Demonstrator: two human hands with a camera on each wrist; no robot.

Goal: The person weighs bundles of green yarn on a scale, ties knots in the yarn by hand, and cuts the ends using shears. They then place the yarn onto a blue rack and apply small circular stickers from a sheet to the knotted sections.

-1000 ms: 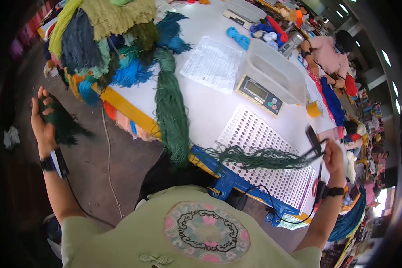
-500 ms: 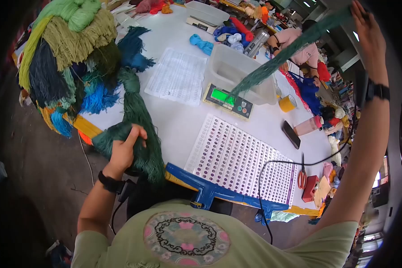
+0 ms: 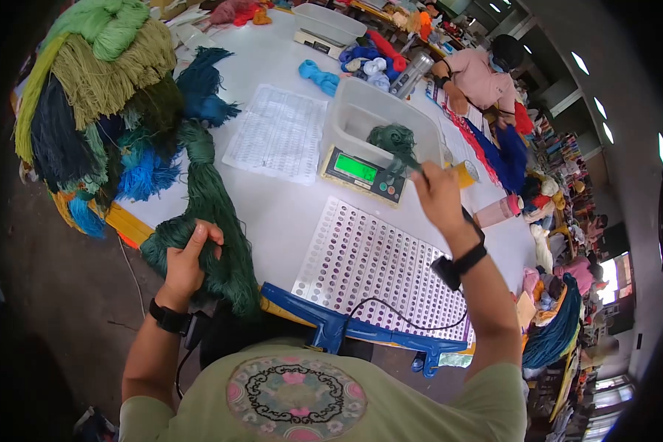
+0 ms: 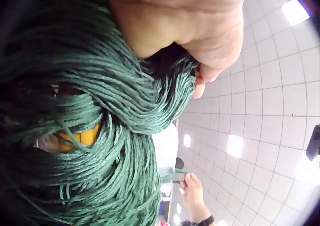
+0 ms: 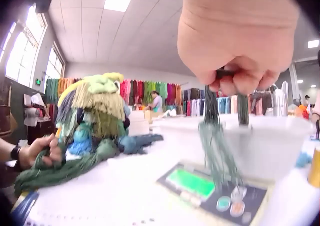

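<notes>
My left hand (image 3: 185, 261) grips a folded bundle of dark green yarn (image 4: 135, 91) at the table's near edge, thumb over the top. A long green skein (image 3: 212, 193) lies right beside it. Over the near side of a translucent tub (image 3: 340, 110), my right hand (image 3: 442, 197) pinches a thinner hank of green yarn (image 3: 390, 138). Part of that hank lies inside the tub, and loose ends hang in front of the scale (image 5: 192, 183) in the right wrist view. The scale's display glows green, with the tub behind it.
A perforated white board (image 3: 375, 265) lies at the table's near edge beside a blue clamp bar (image 3: 294, 306). Printed sheets (image 3: 276, 132) lie left of the scale. Piled skeins (image 3: 114, 66) stand at far left. A pink bottle (image 3: 497, 212) is at right; another person (image 3: 479, 77) sits across.
My left hand came in from the far left and took hold of the green bundle. My right hand rose with the hank stretched out, then lowered it to the tub. The scale display lit up.
</notes>
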